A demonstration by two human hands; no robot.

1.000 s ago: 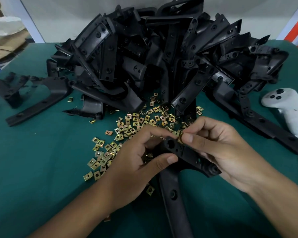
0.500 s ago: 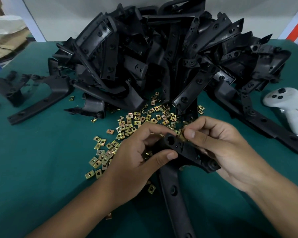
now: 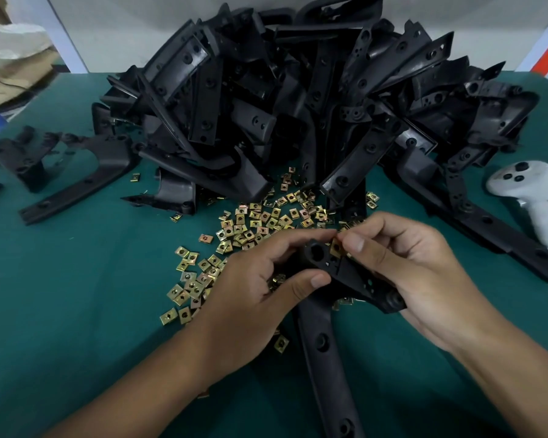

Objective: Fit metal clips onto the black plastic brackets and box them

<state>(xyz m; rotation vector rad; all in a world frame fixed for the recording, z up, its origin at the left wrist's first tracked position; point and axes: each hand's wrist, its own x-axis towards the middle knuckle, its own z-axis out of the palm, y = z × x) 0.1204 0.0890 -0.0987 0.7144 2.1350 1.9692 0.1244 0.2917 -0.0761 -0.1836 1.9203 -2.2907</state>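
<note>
Both hands hold one black bracket over the green desk (image 3: 60,311).

The left hand (image 3: 253,298) grips the bracket (image 3: 339,273) at its end, thumb underneath; the right hand (image 3: 424,279) pinches a brass clip (image 3: 336,249) against its edge. Loose clips (image 3: 250,229) lie scattered just beyond, before the bracket pile (image 3: 298,105).

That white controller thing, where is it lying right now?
The white controller lies at the far right edge of the green table, just right of the pile of black brackets, away from both hands.
</note>
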